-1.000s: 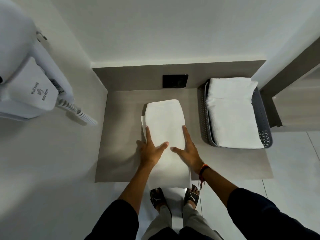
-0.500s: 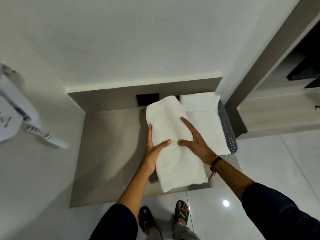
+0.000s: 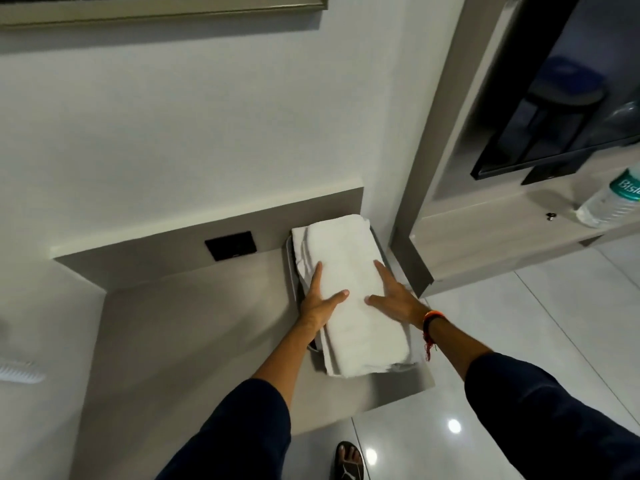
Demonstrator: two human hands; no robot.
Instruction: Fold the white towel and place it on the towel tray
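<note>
The folded white towel (image 3: 353,299) lies lengthwise over the grey towel tray (image 3: 290,268), on top of another white towel whose edges show at its left side. Only thin strips of the tray's rim are visible around the towels. My left hand (image 3: 320,301) grips the towel's left edge, thumb on top and fingers along the side. My right hand (image 3: 394,301) holds the right edge the same way. A red and orange thread band sits on my right wrist.
The tray sits at the right end of a grey counter (image 3: 194,327) against a white wall. A black socket plate (image 3: 231,245) is on the backsplash. To the right, a shelf carries a water bottle (image 3: 609,202) under a wall-mounted screen (image 3: 561,109). A glossy tiled floor lies below.
Both hands carried the folded towel from the middle of the counter to the right and onto the tray, over the towel lying there. The view has turned right and upward.
</note>
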